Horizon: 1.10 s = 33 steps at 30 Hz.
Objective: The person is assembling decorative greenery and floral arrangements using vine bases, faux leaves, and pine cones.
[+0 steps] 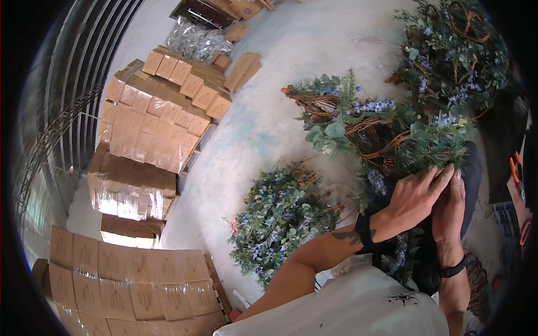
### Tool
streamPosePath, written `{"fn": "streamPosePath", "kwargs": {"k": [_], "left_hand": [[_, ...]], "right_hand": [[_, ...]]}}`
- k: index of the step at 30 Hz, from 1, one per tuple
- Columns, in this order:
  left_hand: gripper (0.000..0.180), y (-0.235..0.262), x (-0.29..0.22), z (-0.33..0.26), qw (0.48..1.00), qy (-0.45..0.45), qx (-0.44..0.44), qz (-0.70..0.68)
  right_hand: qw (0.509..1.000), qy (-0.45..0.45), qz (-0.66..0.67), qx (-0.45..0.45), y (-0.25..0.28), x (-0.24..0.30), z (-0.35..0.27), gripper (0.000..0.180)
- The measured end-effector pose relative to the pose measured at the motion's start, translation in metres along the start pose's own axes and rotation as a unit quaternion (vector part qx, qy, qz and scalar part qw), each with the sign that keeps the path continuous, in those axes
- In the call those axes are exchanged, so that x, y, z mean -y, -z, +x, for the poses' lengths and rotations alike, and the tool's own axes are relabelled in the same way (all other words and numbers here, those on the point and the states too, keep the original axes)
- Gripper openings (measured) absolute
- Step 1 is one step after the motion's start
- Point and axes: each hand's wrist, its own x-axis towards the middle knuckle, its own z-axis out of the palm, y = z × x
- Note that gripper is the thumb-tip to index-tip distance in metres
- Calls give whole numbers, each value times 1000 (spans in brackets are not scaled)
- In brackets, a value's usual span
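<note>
A vine-twig wreath (414,137) with green sprigs, pine cones and blue berry clusters lies in front of me, over my dark-clad legs. My left hand (417,193) and my right hand (449,210) meet at its near right edge. The fingertips of both pinch the needle-leaved greenery (455,150) there. A pine cone (389,164) sits just left of the hands. Whatever fine stem or wire may be between the fingers is too small to make out.
A heap of berry greenery (274,215) lies on the floor at left. More wreaths (457,61) are piled at the far right. Orange-handled scissors (516,168) are at the right edge. Stacked, wrapped cartons (134,280) stand along the left, and clear plastic film (199,40) is farther back.
</note>
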Motion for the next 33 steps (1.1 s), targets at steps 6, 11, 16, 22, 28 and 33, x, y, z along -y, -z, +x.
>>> {"fn": "streamPosePath", "kwargs": {"k": [6,11,16,22,28,33], "left_hand": [[53,0,-16,10,991,121,55,4],[43,1,-28,17,981,167,100,22],[28,-16,-25,20,977,132,137,96],[39,38,8,33,987,94,111,-70],[32,89,47,-53,970,2,-227,-91],[33,50,44,-146,988,114,-66,-76]], "right_hand": [[999,-35,22,23,-2,0,3,35],[999,-32,8,7,1,1,-1,33],[999,-14,-43,-7,0,3,0,21],[949,172,-262,-12,-16,-36,-15,43],[961,90,-249,-79,-39,17,5,44],[970,109,-215,-25,-44,38,38,42]]}}
